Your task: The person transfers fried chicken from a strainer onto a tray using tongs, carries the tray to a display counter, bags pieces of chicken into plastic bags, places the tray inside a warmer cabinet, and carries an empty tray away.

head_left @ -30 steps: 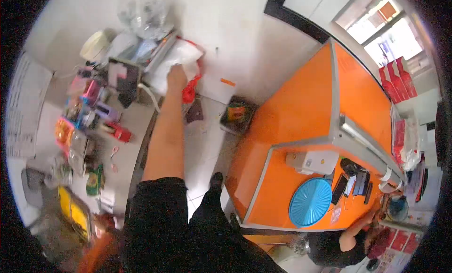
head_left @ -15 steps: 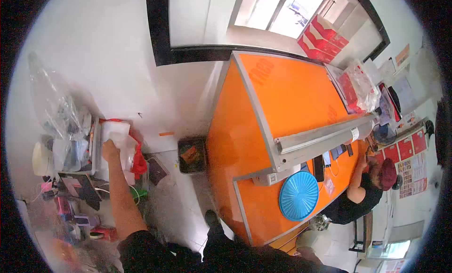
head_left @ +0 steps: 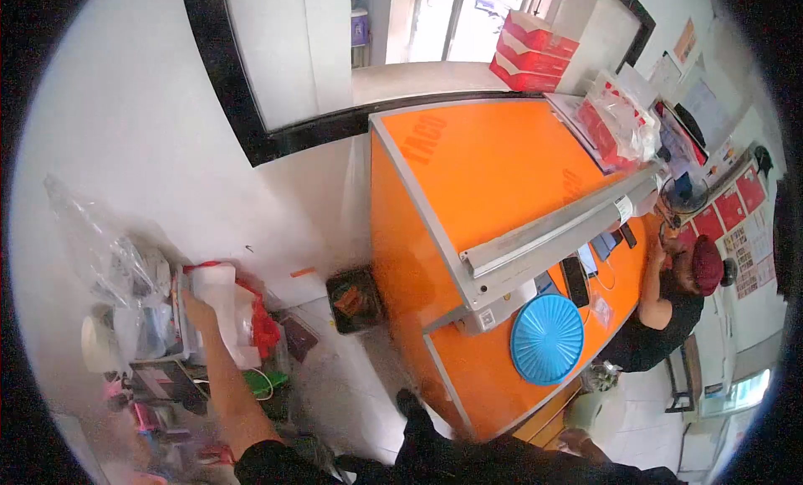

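Observation:
My left hand [head_left: 197,311] reaches out to the cluttered shelf on the left. Its fingertips are at the edge of upright flat items [head_left: 178,309], beside a white sheet-like piece [head_left: 216,294]; whether they grip anything is too small to make out. A red plastic bag [head_left: 265,330] hangs just right of the white piece. Low in the view, my right hand [head_left: 575,441] hangs near my body by the counter's lower edge, its fingers not clearly visible.
An orange counter [head_left: 493,176] stands ahead, with a round blue ribbed disc [head_left: 547,339] and phones [head_left: 575,281] on it. A black bin [head_left: 353,301] is on the floor between shelf and counter. Another person [head_left: 669,305] in a dark red cap is at the counter's right side.
The view has turned, so the shelf and counter sit differently in the frame. My left hand has shifted from the white piece's middle to its left edge, by the upright items.

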Demonstrator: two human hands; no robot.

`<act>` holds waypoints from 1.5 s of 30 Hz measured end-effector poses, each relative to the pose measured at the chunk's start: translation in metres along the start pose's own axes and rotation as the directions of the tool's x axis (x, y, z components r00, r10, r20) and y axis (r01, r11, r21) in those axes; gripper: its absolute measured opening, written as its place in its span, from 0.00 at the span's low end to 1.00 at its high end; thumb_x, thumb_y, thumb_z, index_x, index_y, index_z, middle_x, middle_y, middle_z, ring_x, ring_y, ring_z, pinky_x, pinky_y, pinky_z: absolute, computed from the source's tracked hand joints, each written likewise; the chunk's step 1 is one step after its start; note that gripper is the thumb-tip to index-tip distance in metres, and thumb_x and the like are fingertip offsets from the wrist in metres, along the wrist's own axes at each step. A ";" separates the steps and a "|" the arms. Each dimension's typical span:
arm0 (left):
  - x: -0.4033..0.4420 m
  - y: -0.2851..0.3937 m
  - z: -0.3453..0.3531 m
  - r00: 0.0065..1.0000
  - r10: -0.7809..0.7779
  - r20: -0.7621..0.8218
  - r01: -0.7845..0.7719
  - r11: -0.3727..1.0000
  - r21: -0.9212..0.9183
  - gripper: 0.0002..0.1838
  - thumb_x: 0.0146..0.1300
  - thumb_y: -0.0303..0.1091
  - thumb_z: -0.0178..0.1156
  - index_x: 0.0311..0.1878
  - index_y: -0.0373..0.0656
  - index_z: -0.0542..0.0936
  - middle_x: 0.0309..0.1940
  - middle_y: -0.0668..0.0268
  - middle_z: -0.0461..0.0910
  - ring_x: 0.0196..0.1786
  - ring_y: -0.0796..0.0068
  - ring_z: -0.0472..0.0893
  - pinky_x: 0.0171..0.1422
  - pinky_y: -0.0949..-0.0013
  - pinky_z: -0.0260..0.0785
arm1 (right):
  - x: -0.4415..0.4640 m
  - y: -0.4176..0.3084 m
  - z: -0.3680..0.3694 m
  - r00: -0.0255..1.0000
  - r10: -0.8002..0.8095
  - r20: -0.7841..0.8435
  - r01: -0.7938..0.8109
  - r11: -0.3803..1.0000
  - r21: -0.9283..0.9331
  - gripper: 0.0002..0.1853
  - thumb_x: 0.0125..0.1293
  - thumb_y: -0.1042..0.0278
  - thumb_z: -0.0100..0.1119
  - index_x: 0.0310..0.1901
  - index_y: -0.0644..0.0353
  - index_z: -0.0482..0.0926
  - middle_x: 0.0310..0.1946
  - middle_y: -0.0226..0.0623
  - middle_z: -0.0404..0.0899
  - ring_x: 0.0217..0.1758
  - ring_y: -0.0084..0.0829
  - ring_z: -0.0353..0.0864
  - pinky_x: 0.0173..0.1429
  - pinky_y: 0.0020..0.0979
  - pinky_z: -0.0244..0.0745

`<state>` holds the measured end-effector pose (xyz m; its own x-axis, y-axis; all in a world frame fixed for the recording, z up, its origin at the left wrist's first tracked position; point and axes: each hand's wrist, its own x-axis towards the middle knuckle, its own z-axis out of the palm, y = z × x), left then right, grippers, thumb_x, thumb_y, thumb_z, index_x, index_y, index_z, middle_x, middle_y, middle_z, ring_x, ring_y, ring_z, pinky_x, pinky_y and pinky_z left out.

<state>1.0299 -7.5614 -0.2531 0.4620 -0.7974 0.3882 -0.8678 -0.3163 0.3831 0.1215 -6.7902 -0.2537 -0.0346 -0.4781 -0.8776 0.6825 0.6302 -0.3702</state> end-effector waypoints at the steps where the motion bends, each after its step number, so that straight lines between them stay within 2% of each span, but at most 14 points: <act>1: 0.011 -0.017 0.016 0.981 0.161 -0.107 -0.157 0.987 0.044 0.29 0.60 0.22 0.55 0.67 0.27 0.67 0.57 0.39 0.78 0.59 0.36 0.77 0.65 0.49 0.71 | -0.004 0.001 0.009 1.000 -0.003 0.011 0.003 0.999 0.037 0.19 0.71 0.53 0.52 0.49 0.61 0.80 0.52 0.48 0.81 0.59 0.50 0.79 0.63 0.51 0.74; 2: 0.022 -0.032 0.030 0.925 0.316 -0.211 -0.296 0.947 0.122 0.29 0.59 0.23 0.57 0.64 0.23 0.69 0.60 0.39 0.76 0.63 0.38 0.75 0.68 0.50 0.68 | -0.009 0.002 0.016 1.000 -0.006 0.030 0.003 0.997 0.082 0.19 0.72 0.53 0.51 0.49 0.62 0.80 0.52 0.49 0.81 0.60 0.51 0.79 0.64 0.52 0.74; 4: 0.031 -0.021 0.004 0.903 0.429 0.027 -0.422 0.870 0.256 0.25 0.58 0.24 0.57 0.59 0.20 0.72 0.61 0.40 0.75 0.66 0.41 0.74 0.70 0.49 0.66 | -0.016 0.008 0.018 0.993 -0.022 0.119 -0.004 0.976 0.216 0.20 0.73 0.53 0.51 0.49 0.64 0.80 0.53 0.52 0.81 0.60 0.53 0.79 0.64 0.54 0.74; 7: 0.001 0.005 0.002 0.954 0.176 0.242 -0.270 0.856 0.441 0.12 0.60 0.27 0.59 0.45 0.31 0.80 0.48 0.45 0.82 0.53 0.47 0.82 0.59 0.47 0.73 | -0.008 0.009 0.004 0.952 -0.057 0.301 -0.078 0.905 0.418 0.20 0.74 0.56 0.50 0.49 0.68 0.80 0.51 0.54 0.81 0.58 0.55 0.79 0.62 0.54 0.75; 10: -0.017 0.001 0.028 0.963 -0.010 0.268 -0.074 0.950 0.302 0.09 0.60 0.30 0.62 0.43 0.39 0.81 0.40 0.49 0.85 0.47 0.49 0.84 0.52 0.50 0.77 | -0.002 -0.002 0.042 0.998 -0.019 -0.054 0.012 0.991 -0.136 0.19 0.73 0.58 0.51 0.51 0.68 0.79 0.51 0.53 0.81 0.57 0.54 0.80 0.61 0.52 0.76; 16: -0.025 -0.030 0.062 0.982 0.103 0.159 -0.169 0.854 0.493 0.10 0.65 0.40 0.61 0.44 0.50 0.85 0.42 0.60 0.87 0.46 0.57 0.87 0.48 0.53 0.82 | 0.047 -0.072 0.140 0.956 -0.046 -0.291 -0.111 0.860 -0.499 0.19 0.72 0.60 0.53 0.54 0.68 0.78 0.53 0.52 0.81 0.57 0.52 0.80 0.61 0.51 0.75; 18: -0.006 0.004 0.050 0.962 -0.174 0.212 0.050 0.872 0.487 0.14 0.70 0.37 0.53 0.40 0.48 0.89 0.40 0.61 0.89 0.45 0.57 0.88 0.45 0.50 0.80 | 0.054 -0.089 0.155 0.952 -0.047 -0.302 -0.140 0.811 -0.568 0.19 0.72 0.60 0.54 0.54 0.68 0.78 0.53 0.51 0.81 0.58 0.51 0.80 0.62 0.50 0.75; 23: -0.017 0.038 -0.016 0.996 0.078 0.046 -0.091 0.843 0.531 0.15 0.71 0.36 0.51 0.39 0.43 0.87 0.41 0.59 0.88 0.40 0.54 0.88 0.45 0.46 0.78 | 0.055 -0.104 0.178 0.947 -0.066 -0.315 -0.165 0.741 -0.651 0.20 0.71 0.62 0.56 0.56 0.67 0.77 0.54 0.50 0.81 0.58 0.49 0.80 0.62 0.49 0.75; 27: -0.011 0.035 -0.020 0.988 -0.002 -0.152 0.046 0.956 0.291 0.13 0.70 0.34 0.52 0.35 0.39 0.83 0.37 0.54 0.85 0.40 0.47 0.84 0.43 0.49 0.76 | 0.052 -0.110 0.188 0.944 -0.070 -0.322 -0.178 0.715 -0.677 0.20 0.70 0.63 0.57 0.58 0.67 0.76 0.55 0.49 0.81 0.59 0.48 0.80 0.62 0.48 0.75; 35: 0.017 0.114 -0.126 0.661 -0.029 -0.750 -0.051 0.995 -0.084 0.11 0.69 0.31 0.53 0.32 0.35 0.78 0.31 0.52 0.79 0.35 0.53 0.78 0.44 0.53 0.69 | 0.049 -0.110 0.201 0.949 -0.088 -0.303 -0.164 0.683 -0.712 0.23 0.68 0.65 0.60 0.61 0.67 0.75 0.57 0.47 0.80 0.60 0.45 0.80 0.63 0.47 0.75; 36: 0.016 0.126 -0.141 0.625 -0.156 -0.765 -0.075 0.963 -0.257 0.11 0.70 0.31 0.53 0.33 0.35 0.78 0.32 0.53 0.80 0.35 0.56 0.78 0.45 0.55 0.69 | 0.048 -0.108 0.204 0.952 -0.095 -0.292 -0.151 0.682 -0.715 0.23 0.68 0.66 0.60 0.62 0.67 0.75 0.57 0.47 0.80 0.60 0.45 0.80 0.63 0.46 0.74; 38: -0.040 0.202 -0.189 0.720 -0.548 -0.426 -0.142 0.485 -0.863 0.13 0.72 0.32 0.52 0.36 0.35 0.80 0.35 0.58 0.80 0.39 0.63 0.79 0.47 0.58 0.69 | 0.045 -0.107 0.212 0.958 -0.118 -0.260 -0.114 0.677 -0.727 0.24 0.67 0.66 0.61 0.63 0.67 0.75 0.57 0.46 0.80 0.60 0.44 0.80 0.63 0.46 0.74; 41: -0.138 0.276 -0.213 0.812 -0.574 0.103 -0.078 -0.281 -0.957 0.16 0.74 0.35 0.49 0.46 0.31 0.81 0.45 0.60 0.82 0.50 0.67 0.80 0.57 0.64 0.71 | 0.030 -0.115 0.235 0.969 -0.171 -0.179 -0.028 0.645 -0.764 0.25 0.67 0.67 0.62 0.64 0.66 0.74 0.58 0.46 0.80 0.61 0.43 0.80 0.63 0.45 0.74; 45: -0.318 0.358 -0.243 0.886 -0.353 0.300 0.156 -0.381 -0.911 0.14 0.72 0.35 0.52 0.46 0.34 0.81 0.48 0.56 0.81 0.53 0.61 0.79 0.61 0.58 0.70 | -0.050 -0.143 0.294 0.953 -0.299 0.054 0.210 0.520 -0.828 0.27 0.66 0.68 0.63 0.66 0.66 0.74 0.59 0.45 0.80 0.61 0.41 0.80 0.63 0.44 0.74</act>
<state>0.6169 -7.2959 -0.0353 0.6613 -0.7489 -0.0427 0.5695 0.4643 0.6783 0.2404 -7.0358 -0.0672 -0.1972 -0.6768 -0.7092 -0.2571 0.7338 -0.6288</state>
